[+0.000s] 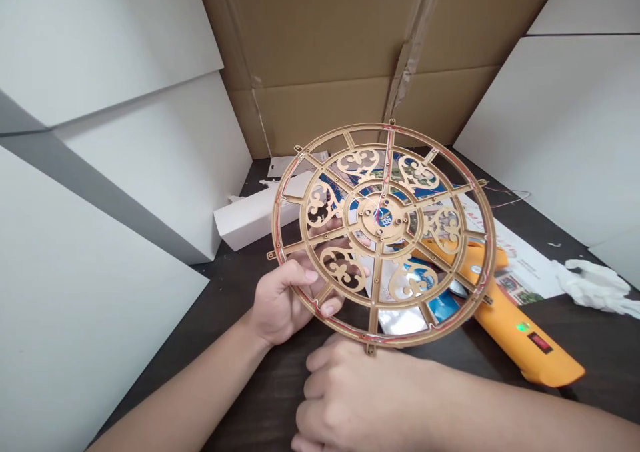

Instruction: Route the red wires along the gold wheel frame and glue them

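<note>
My left hand [290, 299] grips a round gold openwork frame [369, 221] by its lower left rim, thumb on top and fingers beneath. The frame is tilted up towards me, with scroll ornaments between its spokes. Thin red and white wires run in the rim channel and along the top spoke to the hub. Just below the lower rim, my right hand [345, 392] is curled closed, its back towards me. Whatever it holds, if anything, is hidden. Behind the frame's right side lies an orange glue gun [525, 332] with a green light and a red switch.
A long white box [250, 220] lies at the back left. Printed sheets [530, 259] and blue packets [444, 305] lie under and behind the frame. Crumpled white gloves [595, 285] are at the right. White panels and a cardboard wall [320, 112] enclose the dark table [240, 385].
</note>
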Tool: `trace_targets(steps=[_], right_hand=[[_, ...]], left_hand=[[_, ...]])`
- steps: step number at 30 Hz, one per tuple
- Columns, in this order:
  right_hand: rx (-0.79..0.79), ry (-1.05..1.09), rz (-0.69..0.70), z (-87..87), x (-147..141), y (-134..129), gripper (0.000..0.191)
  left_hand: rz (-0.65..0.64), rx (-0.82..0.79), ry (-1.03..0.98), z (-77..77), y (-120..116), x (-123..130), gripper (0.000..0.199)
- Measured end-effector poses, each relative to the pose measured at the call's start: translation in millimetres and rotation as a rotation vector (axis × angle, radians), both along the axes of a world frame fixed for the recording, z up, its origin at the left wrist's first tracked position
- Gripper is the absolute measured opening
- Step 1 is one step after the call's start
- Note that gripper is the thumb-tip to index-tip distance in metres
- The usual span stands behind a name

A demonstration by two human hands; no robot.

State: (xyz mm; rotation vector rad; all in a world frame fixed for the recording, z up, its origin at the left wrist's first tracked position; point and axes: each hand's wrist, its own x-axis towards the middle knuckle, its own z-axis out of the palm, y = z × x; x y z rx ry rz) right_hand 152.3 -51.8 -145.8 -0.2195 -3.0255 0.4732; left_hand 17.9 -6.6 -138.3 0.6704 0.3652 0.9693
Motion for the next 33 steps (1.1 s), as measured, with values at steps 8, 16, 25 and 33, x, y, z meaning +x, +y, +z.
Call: trace_targets(steps=[8, 16, 25, 33], right_hand=[[0.011, 0.018, 0.004, -1.8, 1.8, 0.0, 0.035], [0.007, 0.023, 0.0, -3.9, 0.3, 0.1, 0.035], [0.004, 0.039, -0.004, -1.0, 1.8, -0.2, 0.034], [0.016, 0.05, -0.014, -3.2, 1.8, -1.0, 0.036]], left_hand=[[-0.028, 0.009, 0.018, -0.8, 0.3, -1.3, 0.069], [-0.041, 0.129, 0.066, -2.4, -3.7, 0.7, 0.051], [-0.026, 0.174, 0.158, -2.1, -3.8, 3.2, 0.03], [-0.111, 0.106, 0.067, -4.0, -4.2, 2.1, 0.056]])
